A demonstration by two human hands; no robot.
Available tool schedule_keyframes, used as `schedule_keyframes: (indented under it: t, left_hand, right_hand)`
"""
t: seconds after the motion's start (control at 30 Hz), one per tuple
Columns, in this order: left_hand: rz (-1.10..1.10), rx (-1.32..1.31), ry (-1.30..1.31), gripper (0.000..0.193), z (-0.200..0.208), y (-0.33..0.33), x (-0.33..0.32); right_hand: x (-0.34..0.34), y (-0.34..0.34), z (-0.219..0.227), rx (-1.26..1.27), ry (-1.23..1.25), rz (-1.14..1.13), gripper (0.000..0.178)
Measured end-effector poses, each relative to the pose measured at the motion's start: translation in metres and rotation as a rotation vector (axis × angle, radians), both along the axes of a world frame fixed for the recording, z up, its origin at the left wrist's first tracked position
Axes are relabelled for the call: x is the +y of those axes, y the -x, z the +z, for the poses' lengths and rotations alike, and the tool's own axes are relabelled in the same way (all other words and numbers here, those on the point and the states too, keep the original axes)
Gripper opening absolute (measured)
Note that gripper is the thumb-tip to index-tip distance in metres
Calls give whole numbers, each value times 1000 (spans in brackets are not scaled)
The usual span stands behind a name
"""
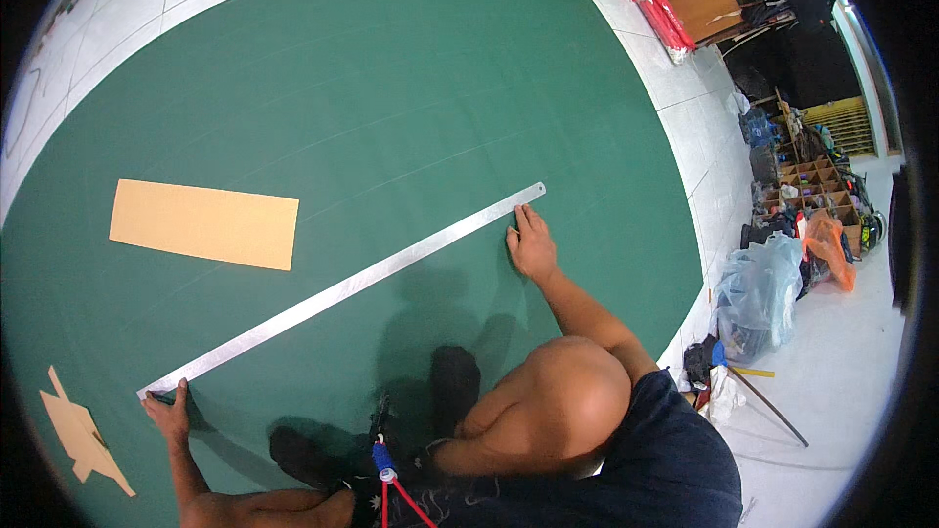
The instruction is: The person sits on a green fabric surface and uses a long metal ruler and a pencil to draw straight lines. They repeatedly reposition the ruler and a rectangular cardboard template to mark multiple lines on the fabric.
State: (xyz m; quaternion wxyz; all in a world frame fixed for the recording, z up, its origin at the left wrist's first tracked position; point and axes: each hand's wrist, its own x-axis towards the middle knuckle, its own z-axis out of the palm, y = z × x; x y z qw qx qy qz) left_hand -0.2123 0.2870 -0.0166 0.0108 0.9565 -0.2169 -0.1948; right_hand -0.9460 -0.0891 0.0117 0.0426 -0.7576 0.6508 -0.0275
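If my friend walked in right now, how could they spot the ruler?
Find the big green sheet. The ruler slants across it, left hand at one end, right hand near the other. It's thin and silver, unlike the tan rectangle and oddly shaped tan piece.

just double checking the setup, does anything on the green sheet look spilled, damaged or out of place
Nothing stands out on the green sheet: the left hand and right hand touch the metal ruler, and the tan rectangular panel shows no visible tear.
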Motion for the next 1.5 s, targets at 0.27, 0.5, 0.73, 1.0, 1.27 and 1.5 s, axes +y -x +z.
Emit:
schedule_keyframes:
  t: [0.27,0.5,0.73,1.0,1.27,1.5]
  left_hand:
    - [-2,3,47,119,-7,-10,11]
    - [-4,0,45,116,0,-13,9]
    - [1,71,-114,115,40,-2,-22]
    - [-21,90,-60,108,17,-12,-13]
    - [-5,105,-125,114,27,-8,-18]
    - [3,81,-87,120,25,-8,-12]
  right_hand:
    - [1,-8,-3,-8,-35,-11,56]
    - [-15,-3,6,-176,77,42,41]
    - [-63,-31,50,-598,-105,-432,48]
    - [-62,6,-10,-1003,-78,-319,35]
    - [-65,13,-13,-853,-28,-268,29]
    - [-57,-11,11,-401,41,-120,28]
